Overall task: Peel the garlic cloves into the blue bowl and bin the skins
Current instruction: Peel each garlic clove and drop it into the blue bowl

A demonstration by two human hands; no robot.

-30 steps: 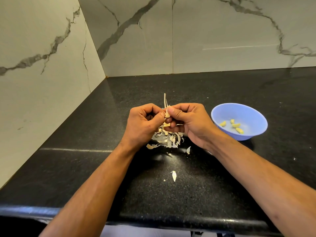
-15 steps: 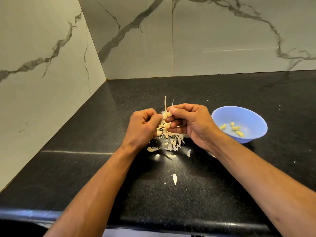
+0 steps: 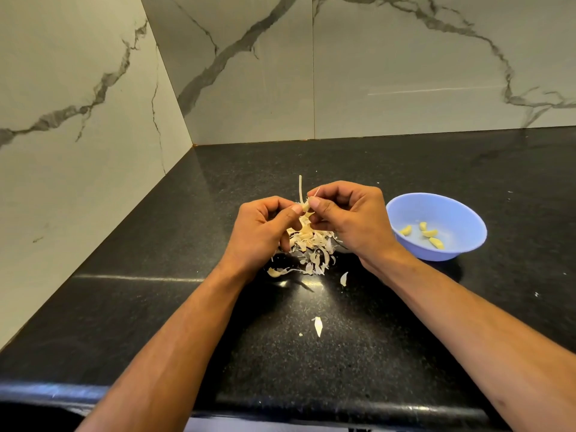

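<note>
above the skin pile (image 3: 311,247), both hands pinch a garlic clove (image 3: 306,207).

- My left hand (image 3: 260,232) and right hand (image 3: 349,218) meet at the centre of the frame, pinching a garlic clove (image 3: 306,207) between them.
- A pile of skins (image 3: 311,251) lies on the counter (image 3: 358,363) directly under both hands.
- The bowl (image 3: 461,213) sits on the counter right of my right hand, with four peeled cloves (image 3: 429,233) in it.
- One stray skin (image 3: 343,279) lies lower right of the pile; another (image 3: 318,325) lies lower still, toward the counter's near edge.
- Walls (image 3: 374,57) stand behind and to the left, meeting in a corner at upper centre-left.
</note>
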